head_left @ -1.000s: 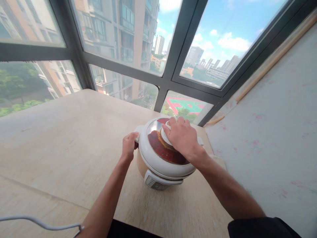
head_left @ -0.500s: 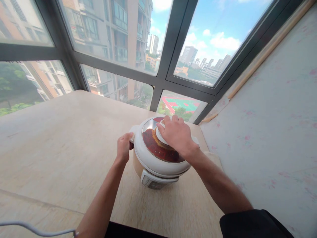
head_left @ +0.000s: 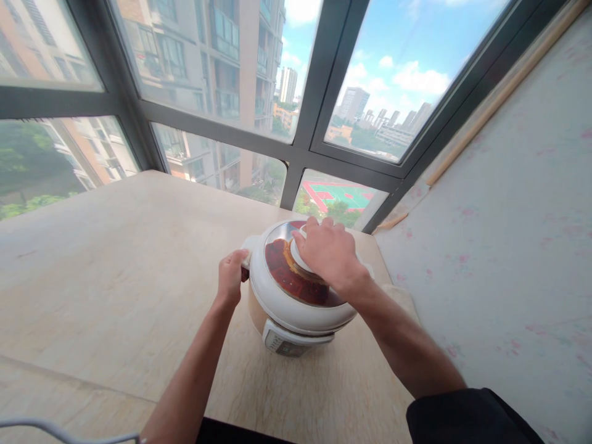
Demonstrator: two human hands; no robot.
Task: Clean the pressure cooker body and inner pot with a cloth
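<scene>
A white electric pressure cooker [head_left: 282, 308] with a dark red and silver lid [head_left: 280, 265] stands on a beige stone counter [head_left: 115, 271] near the window corner. My right hand [head_left: 328, 250] lies on top of the lid, fingers wrapped over its round white knob [head_left: 296, 259]. My left hand [head_left: 230, 277] is closed around the cooker's left side handle [head_left: 247, 243]. A grey control panel [head_left: 282, 342] faces me at the cooker's front.
Large windows with dark frames [head_left: 296, 154] run along the counter's far edge. A pale wall [head_left: 509, 234] with faint pink specks rises on the right. A thin white cord [head_left: 60, 431] crosses the lower left corner.
The view shifted slightly left and steadied. Both hands keep the same hold on the cooker, and the lid looks unchanged.
</scene>
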